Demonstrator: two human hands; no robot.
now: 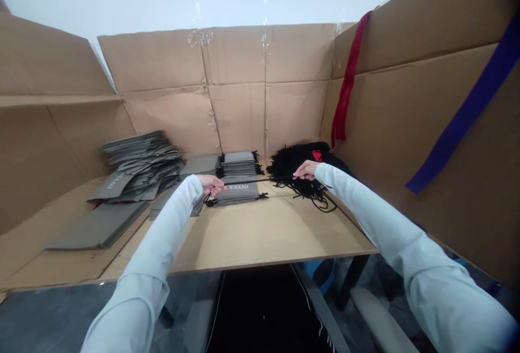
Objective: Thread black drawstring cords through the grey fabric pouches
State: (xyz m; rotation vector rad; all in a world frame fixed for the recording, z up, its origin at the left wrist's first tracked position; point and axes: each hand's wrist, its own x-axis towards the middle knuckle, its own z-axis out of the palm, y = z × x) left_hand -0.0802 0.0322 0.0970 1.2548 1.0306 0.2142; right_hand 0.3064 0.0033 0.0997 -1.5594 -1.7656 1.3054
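My left hand [211, 183] is closed in a pinch on one end of a thin black cord [260, 180], just above a flat grey paper bag [236, 193] printed with white letters. The cord runs taut to my right hand [305, 169], which pinches its other end at the edge of a tangled pile of black cords [298, 171]. Behind the bag sits a short stack of grey bags with cord handles [239, 165]. Both arms wear pale long sleeves.
A tall, messy stack of flat grey bags [140, 163] and more flat ones [99, 226] lie at the left. Cardboard walls [244, 87] enclose the cardboard-covered table [260, 234]. A red ribbon [345, 87] and a purple ribbon [467, 109] hang on the right wall.
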